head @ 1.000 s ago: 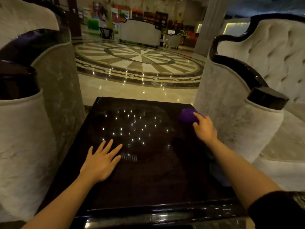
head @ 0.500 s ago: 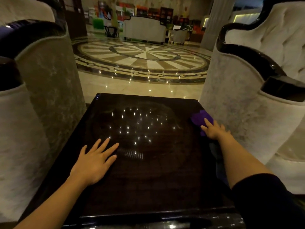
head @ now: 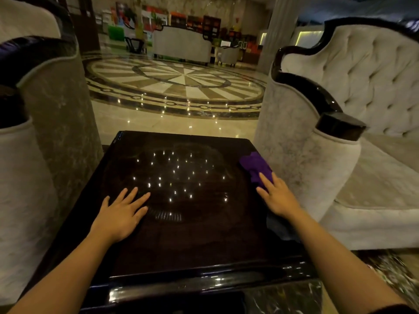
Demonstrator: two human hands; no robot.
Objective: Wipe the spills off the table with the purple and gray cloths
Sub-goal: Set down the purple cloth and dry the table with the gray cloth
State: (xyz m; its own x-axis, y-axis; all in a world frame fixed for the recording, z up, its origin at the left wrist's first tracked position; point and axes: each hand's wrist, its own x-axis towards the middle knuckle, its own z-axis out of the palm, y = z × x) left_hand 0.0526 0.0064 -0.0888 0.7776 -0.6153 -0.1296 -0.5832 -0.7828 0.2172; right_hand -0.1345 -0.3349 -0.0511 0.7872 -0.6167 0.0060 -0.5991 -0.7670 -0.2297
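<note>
A dark glossy table (head: 181, 241) fills the middle of the view, its top mirroring a cluster of small ceiling lights. No bowl, tray or other vessel stands on it.

The left hand (head: 121, 217) lies flat on the table at about 8 o'clock from the table's centre, palm down, fingers spread and holding nothing. The right hand (head: 277, 197) rests at about 3 o'clock, near the right edge, fingers extended and slightly apart; the fingertips press on the near end of the purple cloth (head: 255, 166), without gripping around it. The cloth is bunched and lies on the tabletop at about 2 o'clock, close to the right edge.

A gray cloth (head: 280, 227) lies at about 4 o'clock, partly under the right wrist and forearm, hanging at the table's right edge; its outline is dim.

A pale sofa (head: 362, 87) with dark trim stands just beside the table at 3 o'clock, another armchair (head: 45, 109) at 9 o'clock. Beyond, at 12 o'clock, the polished floor (head: 181, 80) shows a round inlaid pattern.
</note>
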